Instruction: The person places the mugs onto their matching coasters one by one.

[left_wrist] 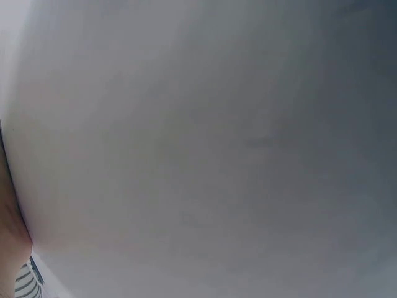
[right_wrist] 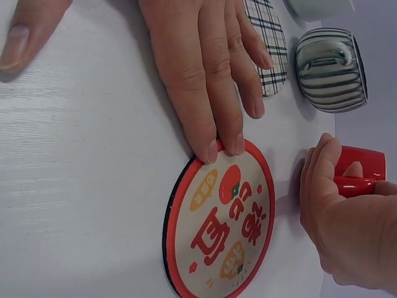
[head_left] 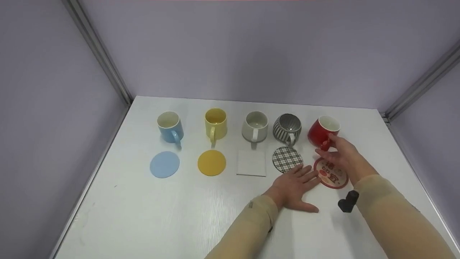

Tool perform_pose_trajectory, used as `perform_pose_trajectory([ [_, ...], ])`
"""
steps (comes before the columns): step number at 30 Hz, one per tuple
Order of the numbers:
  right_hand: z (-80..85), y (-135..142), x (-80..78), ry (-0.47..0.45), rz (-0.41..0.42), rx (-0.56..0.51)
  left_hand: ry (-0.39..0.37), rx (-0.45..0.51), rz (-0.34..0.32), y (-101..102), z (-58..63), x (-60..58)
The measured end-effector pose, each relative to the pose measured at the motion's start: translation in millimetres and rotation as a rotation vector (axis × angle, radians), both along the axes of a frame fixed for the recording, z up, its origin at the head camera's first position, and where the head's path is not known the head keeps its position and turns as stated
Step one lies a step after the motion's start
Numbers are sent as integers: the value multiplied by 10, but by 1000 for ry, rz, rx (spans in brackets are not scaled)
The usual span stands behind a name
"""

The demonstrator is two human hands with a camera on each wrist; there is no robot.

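From the head camera, I see my right hand (head_left: pixel 341 158) at the red mug (head_left: pixel 317 133), its fingers closed about the handle (head_left: pixel 325 145). The mug is at the right end of a row of five, behind the red-rimmed coaster (head_left: pixel 334 176); whether its base touches the bench (head_left: pixel 143 216) I cannot tell. My left hand (head_left: pixel 293 187) lies palm down, fingers straight and spread wide, thumb well out to the side, reaching the near edges of the red-rimmed coaster and the checked coaster (head_left: pixel 286 158). Left of the red mug stand the striped mug (head_left: pixel 281 131), the pale grey mug (head_left: pixel 251 133), the yellow mug (head_left: pixel 221 129) and the blue mug (head_left: pixel 169 133). In front of the last three lie the white square coaster (head_left: pixel 251 163), the yellow coaster (head_left: pixel 212 163) and the blue coaster (head_left: pixel 165 164), in matching order.

From the left wrist, a blurred pale surface fills nearly everything. A bit of my hand shows at the left edge, stripes in the corner below it; I cannot read my fingers there.

From the right wrist, two of my left fingertips rest on the red rim of the coaster, which bears red lettering. The other two reach beside the checked coaster. Beyond, my right fingers hold the red handle.
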State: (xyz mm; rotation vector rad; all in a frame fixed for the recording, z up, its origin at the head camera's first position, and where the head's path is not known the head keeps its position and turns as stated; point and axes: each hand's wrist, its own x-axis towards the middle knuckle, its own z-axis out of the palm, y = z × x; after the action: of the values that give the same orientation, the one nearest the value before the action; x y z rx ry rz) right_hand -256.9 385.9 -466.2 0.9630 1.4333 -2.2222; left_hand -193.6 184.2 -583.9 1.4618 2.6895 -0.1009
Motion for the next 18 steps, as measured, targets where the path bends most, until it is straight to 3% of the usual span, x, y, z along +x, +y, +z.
perform_pose_trajectory([
  [9,79,38,30,-7,-2,-60,-10,1,7,8,-12,0],
  [18,172,62,90,68,68,-9,6,5,2,-1,0,-7],
])
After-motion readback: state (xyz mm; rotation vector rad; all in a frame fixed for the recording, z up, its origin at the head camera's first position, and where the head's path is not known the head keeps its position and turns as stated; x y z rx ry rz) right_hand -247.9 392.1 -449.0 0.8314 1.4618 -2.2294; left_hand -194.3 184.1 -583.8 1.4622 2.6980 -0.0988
